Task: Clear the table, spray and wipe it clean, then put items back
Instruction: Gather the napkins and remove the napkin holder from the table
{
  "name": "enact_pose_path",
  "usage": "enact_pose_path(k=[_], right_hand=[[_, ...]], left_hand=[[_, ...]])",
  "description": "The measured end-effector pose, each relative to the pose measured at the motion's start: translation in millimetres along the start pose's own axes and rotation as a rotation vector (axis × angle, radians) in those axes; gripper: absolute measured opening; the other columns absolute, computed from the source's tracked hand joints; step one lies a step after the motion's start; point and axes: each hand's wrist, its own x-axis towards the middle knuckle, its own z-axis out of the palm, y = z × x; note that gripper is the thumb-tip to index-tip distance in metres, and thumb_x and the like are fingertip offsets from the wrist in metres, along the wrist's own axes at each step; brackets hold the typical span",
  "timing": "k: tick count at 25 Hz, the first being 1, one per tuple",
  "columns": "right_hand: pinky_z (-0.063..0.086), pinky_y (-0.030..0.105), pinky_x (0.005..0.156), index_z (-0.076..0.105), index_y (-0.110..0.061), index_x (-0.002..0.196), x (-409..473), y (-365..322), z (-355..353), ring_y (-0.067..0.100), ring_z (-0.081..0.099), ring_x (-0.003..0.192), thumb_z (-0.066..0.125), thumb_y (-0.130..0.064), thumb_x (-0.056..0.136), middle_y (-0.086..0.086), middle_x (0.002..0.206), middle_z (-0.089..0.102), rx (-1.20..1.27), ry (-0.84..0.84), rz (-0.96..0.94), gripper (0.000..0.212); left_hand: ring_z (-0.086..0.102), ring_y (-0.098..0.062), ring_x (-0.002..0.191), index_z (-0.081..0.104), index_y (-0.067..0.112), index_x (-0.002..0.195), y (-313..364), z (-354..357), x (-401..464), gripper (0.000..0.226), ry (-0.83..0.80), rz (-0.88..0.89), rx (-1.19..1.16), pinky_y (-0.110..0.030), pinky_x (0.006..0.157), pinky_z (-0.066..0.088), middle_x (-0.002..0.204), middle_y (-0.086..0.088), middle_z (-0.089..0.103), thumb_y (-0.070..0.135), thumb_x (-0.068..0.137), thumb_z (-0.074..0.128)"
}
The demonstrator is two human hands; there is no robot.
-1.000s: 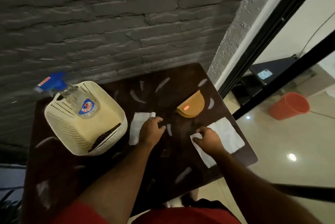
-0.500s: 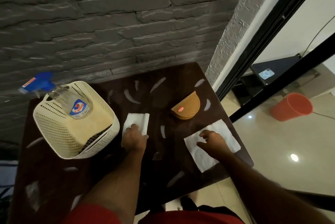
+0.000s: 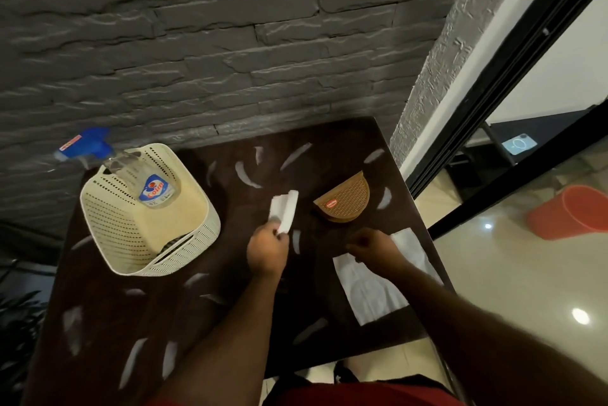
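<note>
On the dark brown table [image 3: 230, 323], my left hand [image 3: 267, 250] pinches a folded white tissue [image 3: 285, 212] and lifts its far end off the surface. My right hand [image 3: 371, 246] rests on the upper edge of a larger white tissue [image 3: 371, 294] lying flat near the table's right edge; its fingers are curled and I cannot tell whether they grip it. A tan half-round woven holder [image 3: 345, 200] lies beyond my hands. At the left stands a cream perforated basket [image 3: 108, 234] with a clear spray bottle [image 3: 144, 182], blue-headed, leaning inside it.
A grey brick wall runs along the table's far side. To the right, a black door frame [image 3: 513, 76] and glossy tiled floor with an orange bucket [image 3: 572, 216]. Plant leaves [image 3: 16, 323] show at the lower left.
My left hand slid off the small tissue, took hold of its near edge and raised it, now folded. My right hand shifted slightly up the large tissue.
</note>
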Motion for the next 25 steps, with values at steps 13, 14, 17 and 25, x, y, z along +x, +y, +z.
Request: enact_pose_path(k=[13, 14, 17, 25], right_hand=[[0.058, 0.042, 0.082, 0.055, -0.006, 0.125, 22.2, -54.5, -36.1, 0.021, 0.065, 0.092, 0.058, -0.026, 0.095, 0.008, 0.111, 0.064, 0.691, 0.14, 0.108, 0.036], [0.057, 0.043, 0.084, 0.054, -0.005, 0.127, 20.2, -39.9, -45.1, 0.022, 0.063, 0.096, 0.058, -0.024, 0.095, 0.007, 0.111, 0.063, 0.656, 0.193, 0.133, 0.037], [0.057, 0.039, 0.079, 0.059, -0.006, 0.123, 7.2, 7.8, -65.5, 0.024, 0.063, 0.094, 0.059, -0.023, 0.093, 0.008, 0.109, 0.064, 0.561, 0.341, 0.203, 0.035], [0.048, 0.027, 0.056, 0.065, -0.014, 0.095, -17.0, 77.1, -79.6, 0.013, 0.06, 0.068, 0.062, -0.021, 0.088, 0.008, 0.088, 0.067, 0.455, 0.492, 0.355, 0.01]], left_hand=[[0.06, -0.004, 0.086, 0.068, 0.024, 0.106, 65.8, 0.4, -24.1, 0.023, 0.045, 0.287, -0.182, -0.018, 0.071, 0.047, 0.1, 0.008, 0.064, 0.039, 0.094, 0.056], [0.06, -0.007, 0.085, 0.068, 0.025, 0.103, 61.2, 7.3, -24.3, 0.021, 0.045, 0.227, -0.15, -0.019, 0.068, 0.044, 0.097, 0.008, 0.064, 0.041, 0.094, 0.056], [0.058, -0.009, 0.097, 0.063, 0.027, 0.111, 56.1, 41.7, -32.5, 0.027, -0.189, 0.104, 0.046, -0.024, 0.072, 0.046, 0.107, 0.006, 0.064, 0.045, 0.091, 0.06], [0.052, -0.023, 0.12, 0.054, 0.019, 0.126, 72.8, 98.3, -57.4, 0.05, -0.418, 0.134, 0.355, -0.036, 0.093, 0.048, 0.129, -0.004, 0.056, 0.038, 0.083, 0.072]])
